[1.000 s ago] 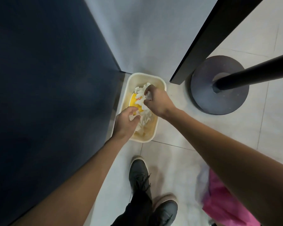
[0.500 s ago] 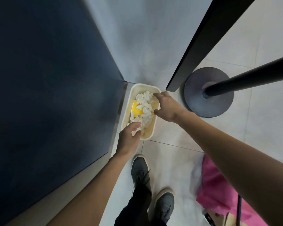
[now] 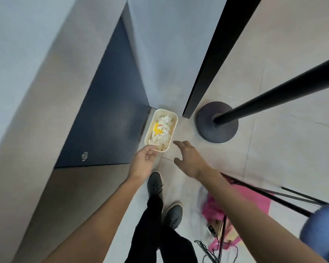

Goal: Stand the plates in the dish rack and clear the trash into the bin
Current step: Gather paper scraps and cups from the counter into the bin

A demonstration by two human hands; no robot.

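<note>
Trash (image 3: 164,128) fills the bin (image 3: 166,110) just beyond my loose, empty left hand (image 3: 142,162) and spread right hand (image 3: 188,160); plates next, probably.

A small cream bin (image 3: 153,120) sits on the floor (image 3: 273,149) in a corner. It is full of crumpled white paper (image 3: 164,128) with something yellow (image 3: 157,131) in it. The left hand (image 3: 143,161) is at the bin's near edge, fingers loosely bent. The right hand (image 3: 188,158) is just right of the bin, fingers spread, holding nothing. A round black stand base (image 3: 207,118) sits farther right of the bin.
</note>
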